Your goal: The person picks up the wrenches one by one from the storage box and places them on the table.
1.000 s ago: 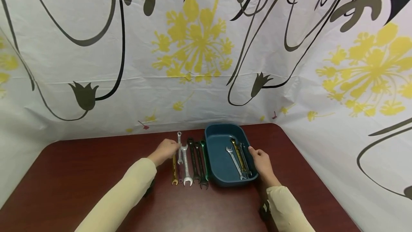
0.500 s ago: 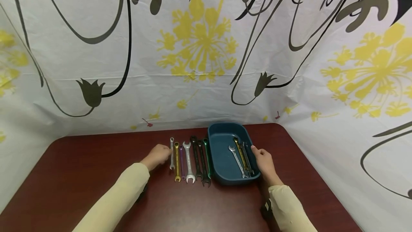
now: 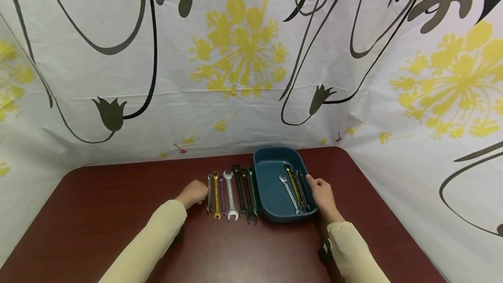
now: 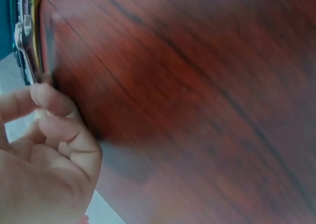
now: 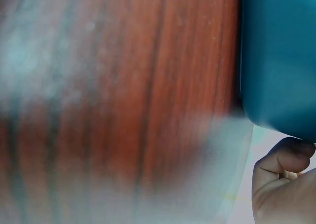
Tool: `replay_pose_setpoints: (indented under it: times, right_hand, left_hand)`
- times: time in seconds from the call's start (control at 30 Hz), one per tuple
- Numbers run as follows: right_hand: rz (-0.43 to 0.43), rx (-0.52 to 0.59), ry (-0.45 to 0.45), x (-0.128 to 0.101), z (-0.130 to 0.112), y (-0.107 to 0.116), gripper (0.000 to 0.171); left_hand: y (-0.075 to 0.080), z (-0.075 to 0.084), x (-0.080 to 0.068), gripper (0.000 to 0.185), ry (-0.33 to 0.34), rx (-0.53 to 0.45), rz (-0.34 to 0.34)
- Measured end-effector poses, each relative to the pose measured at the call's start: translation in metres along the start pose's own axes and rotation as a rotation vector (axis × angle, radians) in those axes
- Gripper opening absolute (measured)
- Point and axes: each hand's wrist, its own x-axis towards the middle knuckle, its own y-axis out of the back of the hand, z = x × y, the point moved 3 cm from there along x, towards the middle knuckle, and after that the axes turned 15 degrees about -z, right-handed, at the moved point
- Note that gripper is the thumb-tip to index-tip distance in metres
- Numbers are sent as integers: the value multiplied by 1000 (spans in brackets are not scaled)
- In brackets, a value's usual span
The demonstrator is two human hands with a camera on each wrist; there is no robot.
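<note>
Fingers (image 4: 54,98) of the left hand (image 3: 193,194) are curled, tips at the leftmost small silver wrench (image 3: 209,192); whether they pinch it or only touch it I cannot tell, the head view is too small and the left wrist view only shows the fingertips meeting the wrench ends at the frame edge. That wrench lies on the tabletop (image 3: 98,213) at the left end of a row of wrenches (image 3: 232,193), parallel and close side by side: silver, gold, purple, larger silver, two black, green. Judging by the neat row, they are being laid out for sorting or comparing. Right hand (image 3: 321,193) rests against the right rim of the teal plastic tub (image 3: 271,213), thumb over the edge, fingers loosely curled on the outside wall, likely steadying it. Inside the tub lie several more wrenches (image 3: 295,192), silver, gold and dark, bunched by the right wall. Tub sits just right of the row, touching or nearly touching the green wrench (image 3: 253,189). Flowered plastic curtain (image 3: 251,64) backs the table.
</note>
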Motion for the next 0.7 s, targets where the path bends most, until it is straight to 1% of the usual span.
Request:
replay_pose_setpoints:
  times: [0.1, 0.2, 0.37, 0.53, 0.7]
  right_hand:
    - [-1, -20, -4, 0, 0, 0, 46]
    - [-9, -39, -18, -1, 1, 0, 48]
    - [-16, -37, -18, 1, 2, 1, 49]
    - [-4, -43, -11, 4, 1, -1, 50]
    - [-8, -69, -6, 7, -1, -2, 50]
  left_hand:
    - [1, 1, 0, 40, 1, 52, -22]
    - [0, -1, 1, 38, 7, 86, -47]
    - [1, -1, 2, 28, 18, 119, -52]
    - [8, 3, 3, 24, 37, 103, -61]
    - [11, 5, 4, 24, 55, 102, -111]
